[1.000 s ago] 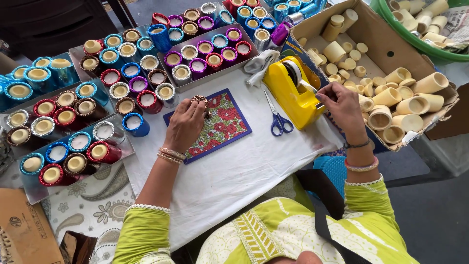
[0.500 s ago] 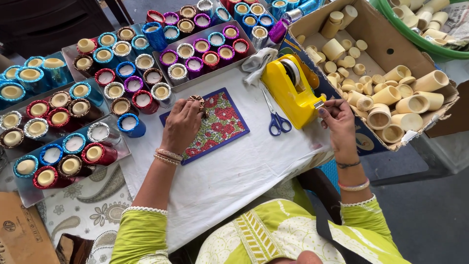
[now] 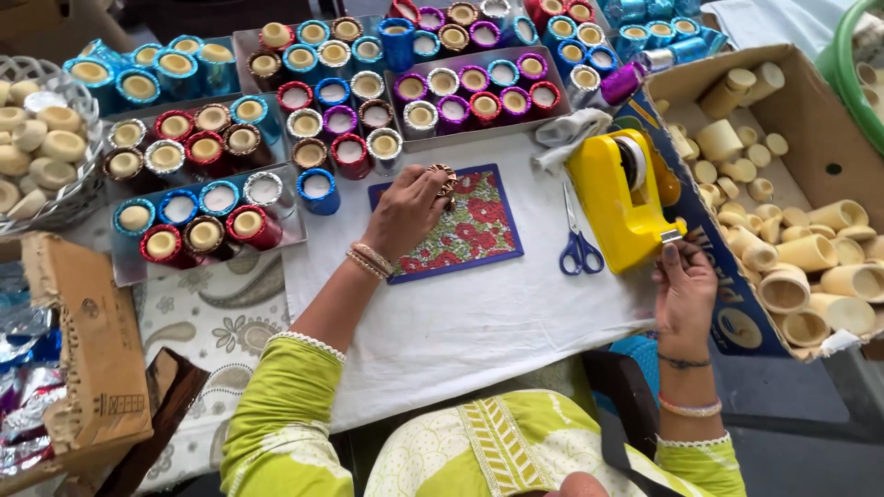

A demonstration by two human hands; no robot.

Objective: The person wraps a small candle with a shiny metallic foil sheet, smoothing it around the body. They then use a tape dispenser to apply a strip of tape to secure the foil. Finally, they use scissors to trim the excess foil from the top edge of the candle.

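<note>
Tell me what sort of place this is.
Probably a small craft workbench for decorating candle cups: trays of foil-wrapped cups, a cardboard box of plain cream cups, and a yellow tape dispenser with scissors. Left hand rests on a floral sheet.

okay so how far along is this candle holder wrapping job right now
Looks partway. Done: trays of wrapped holders in blue, red and purple fill the table's far side. In hand: the left hand presses on a floral fabric piece, and the right hand is at the cutter end of the yellow tape dispenser. Left: many plain cream holders sit in the cardboard box.
</note>
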